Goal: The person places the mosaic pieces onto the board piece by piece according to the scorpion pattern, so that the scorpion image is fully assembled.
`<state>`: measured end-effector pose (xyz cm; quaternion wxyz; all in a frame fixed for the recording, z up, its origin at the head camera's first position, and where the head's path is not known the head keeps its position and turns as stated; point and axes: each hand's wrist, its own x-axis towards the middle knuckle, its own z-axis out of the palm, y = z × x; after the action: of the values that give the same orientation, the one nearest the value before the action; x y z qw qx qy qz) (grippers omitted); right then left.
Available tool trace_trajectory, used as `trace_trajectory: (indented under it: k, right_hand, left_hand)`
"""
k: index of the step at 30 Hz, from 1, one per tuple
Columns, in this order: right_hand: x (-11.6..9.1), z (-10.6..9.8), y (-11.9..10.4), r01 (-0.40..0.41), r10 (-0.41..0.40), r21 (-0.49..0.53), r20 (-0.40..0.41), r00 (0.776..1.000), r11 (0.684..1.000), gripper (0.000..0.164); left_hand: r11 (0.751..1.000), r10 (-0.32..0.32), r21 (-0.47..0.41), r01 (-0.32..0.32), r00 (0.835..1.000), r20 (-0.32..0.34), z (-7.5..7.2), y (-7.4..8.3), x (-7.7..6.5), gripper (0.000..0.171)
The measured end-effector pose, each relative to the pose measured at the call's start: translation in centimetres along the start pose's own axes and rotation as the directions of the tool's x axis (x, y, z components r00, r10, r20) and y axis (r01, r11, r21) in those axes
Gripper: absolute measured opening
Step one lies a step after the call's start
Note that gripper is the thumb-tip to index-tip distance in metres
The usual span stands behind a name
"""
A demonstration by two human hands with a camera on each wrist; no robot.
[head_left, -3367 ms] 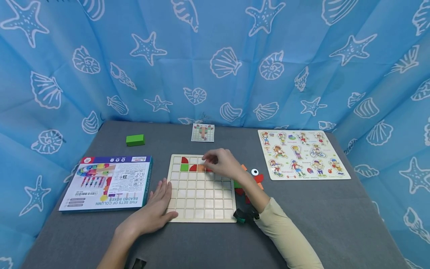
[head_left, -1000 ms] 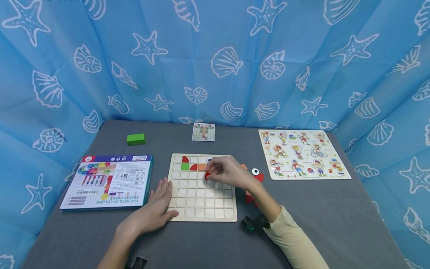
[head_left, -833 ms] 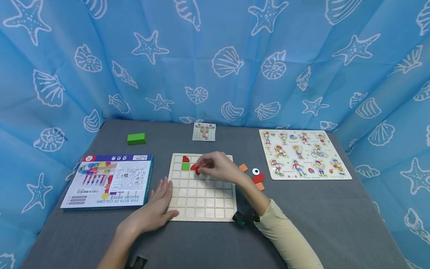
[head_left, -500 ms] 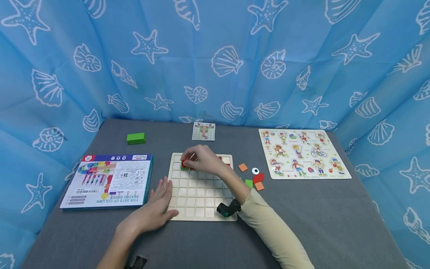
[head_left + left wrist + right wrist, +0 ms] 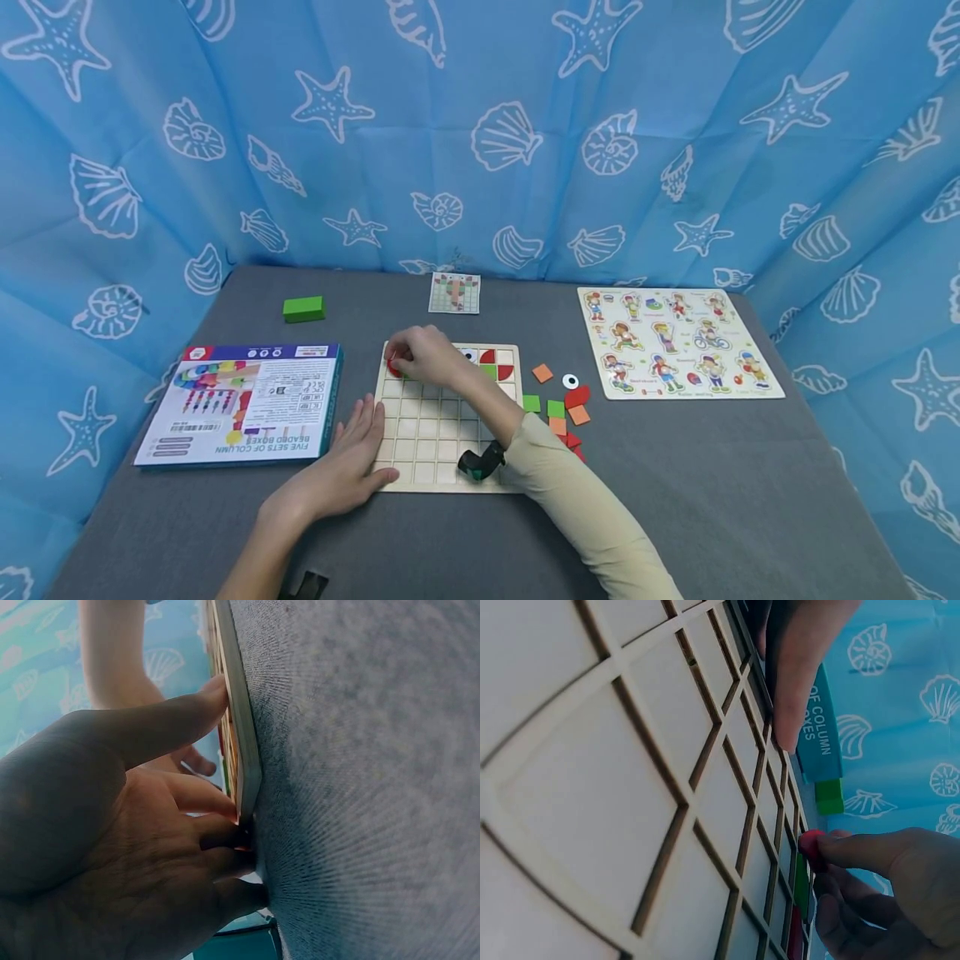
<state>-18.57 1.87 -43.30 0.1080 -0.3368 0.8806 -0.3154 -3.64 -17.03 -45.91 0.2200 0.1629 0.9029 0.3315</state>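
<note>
My right hand (image 5: 429,357) pinches a red piece (image 5: 811,847) between thumb and fingers, right at the upper-left cells of the wooden grid board (image 5: 426,451). It looks like the red quarter-circles on the board, but the fingers cover part of it. On the board's top right sit an eye tile (image 5: 468,354), a green square (image 5: 489,370) and a red quarter-circle (image 5: 506,372); the hand and forearm hide the cells between. With fingers straight, my left hand (image 5: 337,468) rests along the board's left edge, its thumb (image 5: 187,714) on the rim.
Loose pieces lie right of the board: a green square (image 5: 532,403), orange squares (image 5: 542,372), red pieces (image 5: 577,395) and an eye tile (image 5: 571,382). A pattern card (image 5: 454,293) and green block (image 5: 303,309) lie behind; a box (image 5: 240,406) stands left, a picture puzzle (image 5: 678,343) right.
The right hand has picked up a red piece and carried it leftward over the board to the upper-left corner. An eye tile now shows in the top row. The left hand stays put.
</note>
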Motion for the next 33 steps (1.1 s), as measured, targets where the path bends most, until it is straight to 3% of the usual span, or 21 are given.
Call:
trace_trajectory:
  k: [18, 27, 33]
  right_hand:
    - [-0.4, 0.4, -0.5, -0.03, 0.032, -0.079, 0.018, 0.999, 0.996, 0.011]
    - [-2.2, -0.6, 0.0, -0.024, 0.025, 0.029, -0.028, 0.999, 0.999, 0.014]
    - [-4.3, -1.9, 0.8, -0.017, 0.018, 0.101, -0.015, 1.0, 0.995, 0.016]
  left_hand:
    - [1.0, 0.019, 0.005, -0.019, 1.0, -0.003, 0.4, -0.8, 0.2, 0.101]
    - [1.0, 0.014, -0.004, -0.014, 1.0, 0.002, 0.4, -0.8, 0.2, 0.101]
    - [1.0, 0.014, 0.001, -0.014, 1.0, -0.004, 0.4, -0.7, 0.1, 0.101]
